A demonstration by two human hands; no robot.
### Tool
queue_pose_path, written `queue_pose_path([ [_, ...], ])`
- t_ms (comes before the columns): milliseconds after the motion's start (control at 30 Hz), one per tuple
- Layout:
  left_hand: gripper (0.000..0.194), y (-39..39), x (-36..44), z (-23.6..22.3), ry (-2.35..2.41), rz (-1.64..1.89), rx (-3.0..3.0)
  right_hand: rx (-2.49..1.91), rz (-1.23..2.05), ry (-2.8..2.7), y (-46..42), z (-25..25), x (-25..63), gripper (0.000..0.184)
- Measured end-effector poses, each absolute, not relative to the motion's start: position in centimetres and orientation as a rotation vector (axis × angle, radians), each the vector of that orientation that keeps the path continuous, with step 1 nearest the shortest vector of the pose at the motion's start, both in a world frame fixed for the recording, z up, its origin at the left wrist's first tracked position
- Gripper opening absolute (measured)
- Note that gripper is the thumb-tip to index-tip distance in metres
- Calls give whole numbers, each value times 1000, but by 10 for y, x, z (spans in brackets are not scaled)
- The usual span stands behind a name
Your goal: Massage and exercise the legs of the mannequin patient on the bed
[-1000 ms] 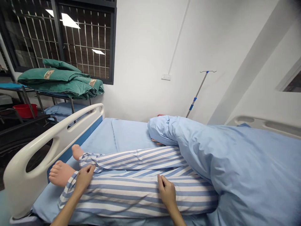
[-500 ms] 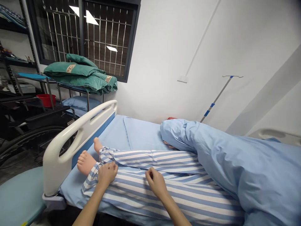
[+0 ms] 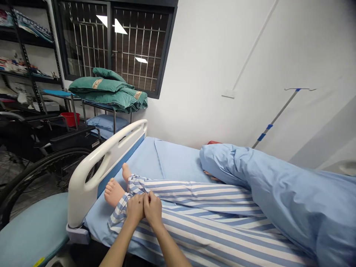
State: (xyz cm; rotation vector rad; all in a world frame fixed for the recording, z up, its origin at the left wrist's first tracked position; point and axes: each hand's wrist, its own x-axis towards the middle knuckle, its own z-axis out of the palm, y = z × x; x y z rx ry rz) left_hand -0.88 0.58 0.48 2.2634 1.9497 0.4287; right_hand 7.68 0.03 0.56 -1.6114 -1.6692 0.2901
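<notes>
A manikin lies on a hospital bed point(image 3: 167, 163) in blue-and-white striped trousers point(image 3: 200, 207), its bare feet point(image 3: 114, 191) near the white footboard point(image 3: 97, 163). My left hand point(image 3: 135, 208) and my right hand point(image 3: 152, 208) rest side by side on the near trouser leg just above the ankle. Both have their fingers curled down into the striped cloth. A light blue quilt point(image 3: 278, 189) is folded back over the manikin's upper body.
A wheelchair point(image 3: 41, 155) stands left of the footboard, with a blue padded surface point(image 3: 30, 233) below it. Folded green bedding point(image 3: 111, 92) lies on a metal trolley under the barred window. An IV pole point(image 3: 278, 115) leans at the wall behind the bed.
My right hand has slid left along the trouser leg until it touches my left hand near the ankle. The view has swung left, showing more of the wheelchair and shelves.
</notes>
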Motion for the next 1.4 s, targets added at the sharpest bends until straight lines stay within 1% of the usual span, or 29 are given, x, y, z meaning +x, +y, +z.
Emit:
queue_pose_path([
  [167,29,4,-12,10,1874,380,2336,-1628,271,-1699,-1,4,79,30],
  [333,32,7,-15,12,1843,290,2458,-1683,279,-1696,1,6,79,30],
  [600,35,11,-11,18,1853,87,2421,-1769,330,-1649,3,10,78,29],
  [733,37,8,-8,20,1917,89,2439,-1824,351,-1596,2,13,75,28],
  [867,37,3,-4,21,2007,83,2458,-1790,380,-1615,2,14,76,28],
  [1400,43,-7,9,32,2165,-97,2324,-1695,442,-1597,3,14,83,22],
])
